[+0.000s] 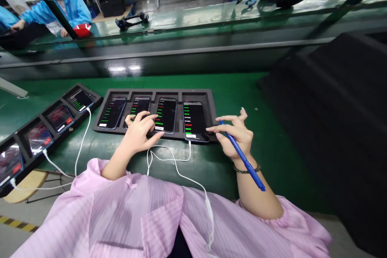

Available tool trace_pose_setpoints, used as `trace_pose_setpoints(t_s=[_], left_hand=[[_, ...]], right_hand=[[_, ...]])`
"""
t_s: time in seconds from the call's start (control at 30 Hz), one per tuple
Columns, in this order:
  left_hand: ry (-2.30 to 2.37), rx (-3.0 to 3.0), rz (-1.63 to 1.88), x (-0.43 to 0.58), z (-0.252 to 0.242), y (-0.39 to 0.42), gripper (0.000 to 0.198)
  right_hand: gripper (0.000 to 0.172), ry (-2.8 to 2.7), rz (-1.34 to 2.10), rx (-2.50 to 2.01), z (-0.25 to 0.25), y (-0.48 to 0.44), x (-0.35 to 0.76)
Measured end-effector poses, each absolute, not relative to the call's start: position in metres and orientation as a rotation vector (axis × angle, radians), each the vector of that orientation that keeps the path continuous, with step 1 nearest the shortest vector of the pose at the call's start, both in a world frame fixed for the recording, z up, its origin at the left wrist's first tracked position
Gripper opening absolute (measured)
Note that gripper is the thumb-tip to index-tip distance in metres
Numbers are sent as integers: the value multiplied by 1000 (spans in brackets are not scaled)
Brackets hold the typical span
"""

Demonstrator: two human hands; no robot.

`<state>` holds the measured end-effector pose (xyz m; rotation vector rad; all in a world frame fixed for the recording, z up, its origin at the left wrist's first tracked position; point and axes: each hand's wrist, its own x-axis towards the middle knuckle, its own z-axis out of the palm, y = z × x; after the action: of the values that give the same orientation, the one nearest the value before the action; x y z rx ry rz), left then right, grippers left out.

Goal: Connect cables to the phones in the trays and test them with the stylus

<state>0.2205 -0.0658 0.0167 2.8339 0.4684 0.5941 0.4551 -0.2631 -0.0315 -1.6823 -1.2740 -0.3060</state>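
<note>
A black foam tray (137,92) lies before me with smartphones in its compartments, their dark screens showing green and red text lines. My left hand (142,131) is over the second phone (140,105) and the third phone (167,113), fingers spread and holding nothing. At the tray's right end, my right hand (237,137) holds a blue pen (242,155) between its fingers, with a fingertip at the right edge of the rightmost phone (195,119). A white cable (190,151) is plugged into that phone's lower end. The leftmost phone (111,112) lies untouched.
Another black tray (22,133) with lit phones and white cables (81,141) stands at the left. Large black foam pieces (329,129) rise at the right. Beyond the green bench (242,84) is a raised belt (187,20); a person in blue (75,6) sits at far left.
</note>
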Motion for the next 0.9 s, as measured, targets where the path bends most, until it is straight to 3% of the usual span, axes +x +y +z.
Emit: trace_pose_setpoints(t_s=[0.3, 0.57, 0.9], left_hand=[[403, 2819, 651, 214, 11, -63, 43], [351, 2829, 657, 217, 10, -65, 43], [169, 2859, 778, 220, 11, -72, 38]], right_hand=[[21, -1285, -321, -1716, -26, -264, 453], [17, -1298, -289, -1675, -34, -262, 455], [28, -1398, -227, -1787, -49, -254, 454]])
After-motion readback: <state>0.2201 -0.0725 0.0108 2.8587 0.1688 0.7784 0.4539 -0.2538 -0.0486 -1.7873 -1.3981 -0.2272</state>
